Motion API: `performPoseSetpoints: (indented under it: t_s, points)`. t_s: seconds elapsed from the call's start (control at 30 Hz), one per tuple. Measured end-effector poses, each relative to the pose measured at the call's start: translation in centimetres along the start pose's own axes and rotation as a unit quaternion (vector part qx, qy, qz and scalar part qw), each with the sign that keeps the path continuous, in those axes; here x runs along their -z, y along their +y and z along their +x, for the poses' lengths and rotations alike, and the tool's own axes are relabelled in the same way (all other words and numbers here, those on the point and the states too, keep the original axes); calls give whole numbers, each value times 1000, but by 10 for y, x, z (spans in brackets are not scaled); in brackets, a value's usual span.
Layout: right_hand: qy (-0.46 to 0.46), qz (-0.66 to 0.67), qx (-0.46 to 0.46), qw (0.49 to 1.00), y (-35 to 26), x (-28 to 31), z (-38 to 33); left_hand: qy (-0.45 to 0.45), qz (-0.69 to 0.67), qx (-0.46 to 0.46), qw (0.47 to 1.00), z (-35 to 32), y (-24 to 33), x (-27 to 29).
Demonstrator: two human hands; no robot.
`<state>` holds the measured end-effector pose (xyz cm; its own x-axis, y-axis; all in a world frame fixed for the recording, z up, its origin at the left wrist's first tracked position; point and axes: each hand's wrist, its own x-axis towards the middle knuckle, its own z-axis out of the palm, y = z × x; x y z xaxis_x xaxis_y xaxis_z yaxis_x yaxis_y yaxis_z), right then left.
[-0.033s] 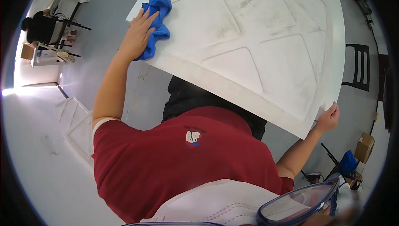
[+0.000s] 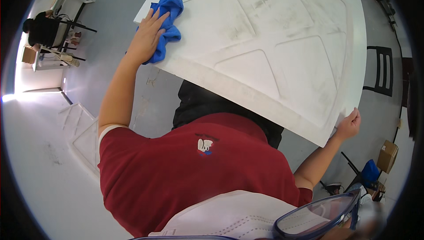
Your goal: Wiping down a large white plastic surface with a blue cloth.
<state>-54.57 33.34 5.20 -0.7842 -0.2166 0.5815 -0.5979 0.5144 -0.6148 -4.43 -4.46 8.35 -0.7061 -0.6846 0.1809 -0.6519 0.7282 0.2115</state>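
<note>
A large white panel [image 2: 258, 83] with raised ribs and recessed shapes spreads out in front of me, its face smudged grey in places. Near the panel's left corner lies a crumpled blue cloth [image 2: 171, 7]. My left hand [image 2: 149, 39] presses on this cloth, fingers along it and some of the fabric bunched under the palm. At the panel's near right edge, my right hand [image 2: 349, 125] is closed, with thumb and fingers pinching the rim. Part of the right hand's grip is hidden from view.
A black chair [image 2: 380, 71] stands beyond the panel's right edge. Cardboard box [image 2: 387, 156] and blue bag [image 2: 370, 171] sit at the lower right. Another white panel [image 2: 81, 132] is on the left. Far left, a person in black [image 2: 44, 29] sits at a table.
</note>
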Motion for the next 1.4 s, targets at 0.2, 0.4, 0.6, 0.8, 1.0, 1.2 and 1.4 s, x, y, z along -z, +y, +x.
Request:
performPoseSetpoints:
  t_s: [0.2, 0.4, 0.6, 0.8, 1.0, 1.2, 1.4]
  points:
    - [18, 72, -28, 997, 5, 4, 6, 13, -110, 33, 993, 7, 30, 1]
    - [37, 218, -10, 975, -88, 35, 12, -16, -220, -42, 974, 34, 119, -24]
    - [-196, 301, 151, 921, -197, 6, -12, 41, -404, -58, 912, 30, 146, -4]
    - [-428, 179, 310, 830, -280, -66, -56, 201, -382, -17, 902, -13, 102, 9]
    - [-432, -63, 355, 827, -313, -111, -111, 187, -216, -75, 955, -47, 88, 0]
    - [-421, -81, 387, 816, -288, -131, -116, 32, -128, -120, 984, -46, 104, 4]
    - [-346, -8, 442, 827, -250, -128, -76, 5, -62, -75, 995, -40, 106, -6]
